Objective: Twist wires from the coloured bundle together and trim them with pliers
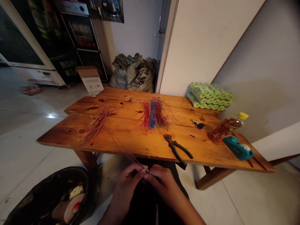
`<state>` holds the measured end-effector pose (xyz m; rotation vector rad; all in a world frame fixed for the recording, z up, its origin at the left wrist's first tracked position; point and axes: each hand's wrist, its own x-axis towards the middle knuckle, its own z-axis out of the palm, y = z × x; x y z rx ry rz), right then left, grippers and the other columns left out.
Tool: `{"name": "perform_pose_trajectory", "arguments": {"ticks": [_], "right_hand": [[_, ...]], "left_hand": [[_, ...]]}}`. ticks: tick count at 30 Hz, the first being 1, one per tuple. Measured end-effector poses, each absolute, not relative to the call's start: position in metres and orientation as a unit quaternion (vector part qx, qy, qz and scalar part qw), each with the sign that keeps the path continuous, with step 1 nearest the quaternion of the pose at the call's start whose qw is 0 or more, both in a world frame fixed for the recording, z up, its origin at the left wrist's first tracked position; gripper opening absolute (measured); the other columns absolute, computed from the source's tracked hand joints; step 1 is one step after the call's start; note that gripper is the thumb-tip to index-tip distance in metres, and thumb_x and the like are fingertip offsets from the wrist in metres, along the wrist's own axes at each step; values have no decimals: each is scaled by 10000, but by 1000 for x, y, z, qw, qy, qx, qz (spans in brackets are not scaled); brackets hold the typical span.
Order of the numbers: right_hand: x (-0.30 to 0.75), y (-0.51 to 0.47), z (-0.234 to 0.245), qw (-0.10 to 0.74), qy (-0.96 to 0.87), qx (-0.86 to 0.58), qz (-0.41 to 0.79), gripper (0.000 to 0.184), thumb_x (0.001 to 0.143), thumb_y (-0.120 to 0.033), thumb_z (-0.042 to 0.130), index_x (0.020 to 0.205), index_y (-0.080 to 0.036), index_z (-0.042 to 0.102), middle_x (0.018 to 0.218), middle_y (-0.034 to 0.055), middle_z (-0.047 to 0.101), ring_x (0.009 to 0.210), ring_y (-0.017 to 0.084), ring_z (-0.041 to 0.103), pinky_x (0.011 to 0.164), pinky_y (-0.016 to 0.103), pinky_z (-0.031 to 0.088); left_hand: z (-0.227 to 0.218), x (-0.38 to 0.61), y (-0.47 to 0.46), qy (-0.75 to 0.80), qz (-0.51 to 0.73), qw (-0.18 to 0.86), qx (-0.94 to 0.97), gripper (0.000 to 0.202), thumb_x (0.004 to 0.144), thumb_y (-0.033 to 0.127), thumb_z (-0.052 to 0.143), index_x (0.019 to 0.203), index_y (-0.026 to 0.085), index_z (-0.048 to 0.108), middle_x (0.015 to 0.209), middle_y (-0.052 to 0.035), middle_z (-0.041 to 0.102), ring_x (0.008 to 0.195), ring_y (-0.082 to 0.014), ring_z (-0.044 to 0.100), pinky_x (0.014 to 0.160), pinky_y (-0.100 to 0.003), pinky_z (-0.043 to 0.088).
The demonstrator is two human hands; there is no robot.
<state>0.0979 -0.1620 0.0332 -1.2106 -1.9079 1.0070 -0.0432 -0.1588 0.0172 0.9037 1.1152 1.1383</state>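
Left hand [125, 187] and right hand [164, 184] at 6 o'clock, fingers [144, 171] pinched narrow on thin reddish wires [132, 157], wires trailing toward wooden surface [131, 140] at 12 o'clock, multicoloured wire bundle [153, 114] beyond, green-handled pliers [178, 150] at 1 o'clock, black bin [47, 197] at 7 o'clock

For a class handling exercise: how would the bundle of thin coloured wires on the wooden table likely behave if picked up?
The bundle of thin coloured wires will probably feel light and floppy, as its strands splay loosely on the wooden table. Nothing visible binds it, so strands would likely slip free and trail.
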Motion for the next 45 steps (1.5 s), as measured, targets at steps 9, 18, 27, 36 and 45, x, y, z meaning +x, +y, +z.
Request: {"name": "perform_pose_trajectory", "arguments": {"ticks": [9,18,27,36,45], "right_hand": [[98,-167,37,340,-706,-428,451,365,886,-397,434,729,-191,691,669,12,584,704,124,545,671,228,393],[92,-169,32,343,-672,-394,525,381,872,-426,448,721,-200,715,685,11,621,719,127,563,709,236,391],[90,-161,26,358,-676,-396,509,375,867,-430,454,726,-204,717,685,12,632,696,120,572,687,229,415],[137,-79,-23,392,-667,-589,231,298,861,-362,433,989,-193,642,959,76,661,870,200,604,795,339,465],[115,-48,-27,131,-728,-672,29,386,896,-311,342,1231,-198,497,1080,106,583,920,212,579,711,288,441]], "left_hand": [[20,-53,-161,437,494,683,312,88,623,230,725,633,164,667,659,-10,637,647,-123,552,647,-228,429],[18,-60,-163,387,479,738,275,128,651,266,703,620,163,635,633,4,583,599,-107,510,573,-210,408],[19,-65,-166,481,485,620,384,111,659,281,689,634,174,668,692,-20,641,696,-155,563,670,-239,441],[14,-108,-155,555,590,537,236,207,506,281,787,615,171,649,661,7,669,672,-124,600,626,-176,476],[13,-135,-162,563,663,469,153,194,583,206,738,742,218,629,739,50,697,680,-91,641,611,-118,506]]}}
